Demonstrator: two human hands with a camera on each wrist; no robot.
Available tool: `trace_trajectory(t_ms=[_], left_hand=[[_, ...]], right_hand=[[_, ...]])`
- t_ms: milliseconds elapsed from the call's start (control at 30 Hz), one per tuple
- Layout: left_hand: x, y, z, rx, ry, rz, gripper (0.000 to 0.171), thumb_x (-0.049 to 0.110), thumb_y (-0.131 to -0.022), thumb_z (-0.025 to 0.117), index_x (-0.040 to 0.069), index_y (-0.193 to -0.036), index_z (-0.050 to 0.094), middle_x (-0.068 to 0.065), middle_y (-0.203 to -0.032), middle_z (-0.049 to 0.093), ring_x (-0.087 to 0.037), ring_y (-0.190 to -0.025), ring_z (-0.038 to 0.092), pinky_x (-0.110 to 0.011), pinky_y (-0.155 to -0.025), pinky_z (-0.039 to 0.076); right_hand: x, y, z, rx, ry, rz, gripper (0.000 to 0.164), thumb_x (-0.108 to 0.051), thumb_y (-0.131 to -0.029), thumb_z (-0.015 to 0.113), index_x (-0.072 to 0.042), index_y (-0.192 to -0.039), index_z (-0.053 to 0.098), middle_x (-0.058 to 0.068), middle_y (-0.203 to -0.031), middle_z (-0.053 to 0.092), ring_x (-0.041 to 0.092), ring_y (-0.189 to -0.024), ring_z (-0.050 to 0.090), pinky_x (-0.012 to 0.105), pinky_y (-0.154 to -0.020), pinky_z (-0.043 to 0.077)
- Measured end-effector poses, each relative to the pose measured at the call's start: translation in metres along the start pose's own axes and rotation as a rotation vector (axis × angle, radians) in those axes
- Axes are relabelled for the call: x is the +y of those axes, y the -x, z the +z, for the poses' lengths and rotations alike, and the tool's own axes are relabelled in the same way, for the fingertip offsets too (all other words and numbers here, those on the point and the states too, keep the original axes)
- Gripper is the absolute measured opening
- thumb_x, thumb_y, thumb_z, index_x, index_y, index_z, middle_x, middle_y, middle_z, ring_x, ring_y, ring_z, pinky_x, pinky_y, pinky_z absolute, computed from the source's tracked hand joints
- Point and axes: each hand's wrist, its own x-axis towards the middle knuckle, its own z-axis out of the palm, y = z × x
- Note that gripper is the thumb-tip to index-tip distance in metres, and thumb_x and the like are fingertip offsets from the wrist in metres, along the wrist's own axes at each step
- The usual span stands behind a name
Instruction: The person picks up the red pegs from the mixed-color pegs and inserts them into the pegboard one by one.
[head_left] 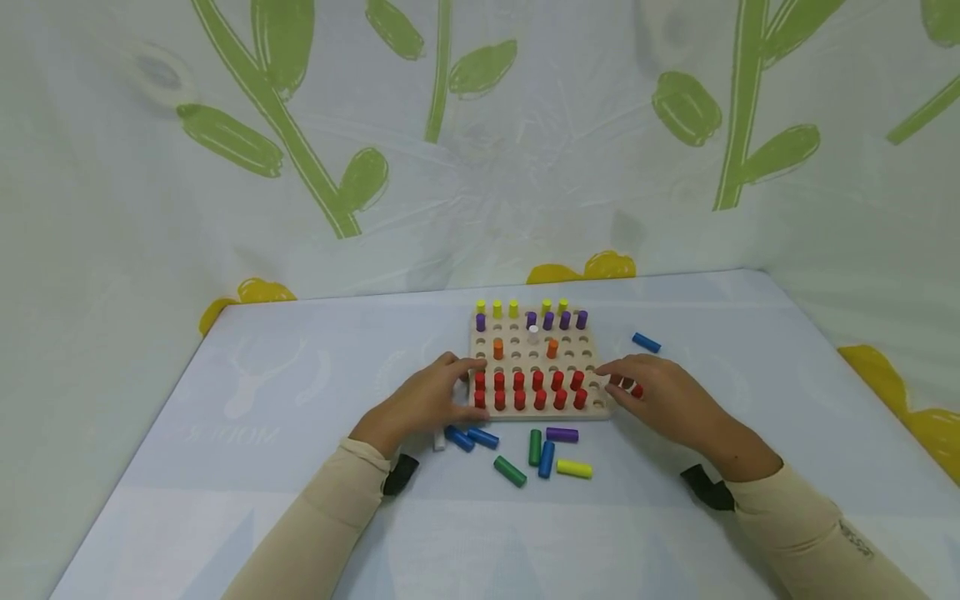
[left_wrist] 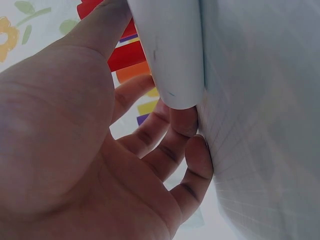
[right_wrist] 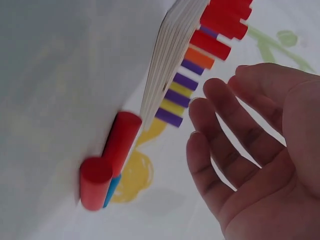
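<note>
A wooden pegboard (head_left: 540, 414) lies on the table with rows of round holes. Red pegs (head_left: 538, 400) fill most of its two front rows; yellow, purple, orange and white pegs stand farther back. My left hand (head_left: 423, 392) rests against the board's left edge, thumb by the front corner and fingers spread and slightly bent. In the left wrist view, a white peg (left_wrist: 172, 55) hides part of the contact. Beside the board's right edge, my right hand (head_left: 667, 400) hovers with loosely bent fingers and an empty palm. Below it lie two red pegs (right_wrist: 96, 182), one partly behind the other.
Loose blue (head_left: 547, 459), green (head_left: 510, 471), purple (head_left: 562, 435) and yellow pegs (head_left: 574, 468) lie in front of the board. Another blue peg (head_left: 646, 342) lies off to its right. A cloth wall (head_left: 525, 200) with plant prints rises behind the table.
</note>
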Motion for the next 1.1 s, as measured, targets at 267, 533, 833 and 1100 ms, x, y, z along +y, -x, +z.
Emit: trace_trajectory(t_ms=[267, 533, 833, 1100], left_hand=[[-0.001, 0.0, 0.001, 0.0, -0.002, -0.011, 0.084, 0.051, -0.078, 0.082, 0.034, -0.151, 0.043, -0.004, -0.136, 0.053, -0.021, -0.114, 0.057, -0.047, -0.105, 0.05], [-0.001, -0.001, 0.001, -0.001, 0.0, -0.017, 0.085, 0.051, -0.077, 0.082, 0.035, -0.151, 0.043, -0.004, -0.138, 0.052, -0.021, -0.117, 0.056, -0.048, -0.106, 0.049], [0.0, 0.001, 0.0, -0.002, 0.008, -0.013, 0.084, 0.05, -0.078, 0.082, 0.033, -0.151, 0.043, -0.004, -0.137, 0.053, -0.021, -0.117, 0.056, -0.047, -0.106, 0.049], [0.002, 0.002, -0.001, -0.002, 0.01, -0.01, 0.084, 0.049, -0.079, 0.082, 0.033, -0.151, 0.043, -0.005, -0.138, 0.052, -0.021, -0.117, 0.056, -0.047, -0.106, 0.049]], right_hand=[[0.017, -0.002, -0.002, -0.012, 0.041, 0.014, 0.027, -0.011, -0.086, 0.078, -0.009, -0.113, 0.073, 0.007, -0.1, 0.07, 0.022, -0.092, 0.063, 0.037, -0.076, 0.06], [0.034, -0.003, -0.006, -0.04, 0.029, 0.042, 0.026, -0.011, -0.086, 0.077, -0.007, -0.112, 0.073, 0.009, -0.099, 0.068, 0.021, -0.089, 0.06, 0.034, -0.073, 0.057], [0.044, -0.004, -0.01, -0.092, 0.01, 0.109, 0.029, -0.017, -0.089, 0.076, -0.005, -0.114, 0.071, 0.006, -0.093, 0.066, 0.016, -0.08, 0.057, 0.023, -0.061, 0.05], [0.049, -0.005, -0.01, -0.111, 0.01, 0.14, 0.024, -0.019, -0.089, 0.075, -0.005, -0.109, 0.072, 0.004, -0.091, 0.068, 0.016, -0.08, 0.058, 0.027, -0.064, 0.051]])
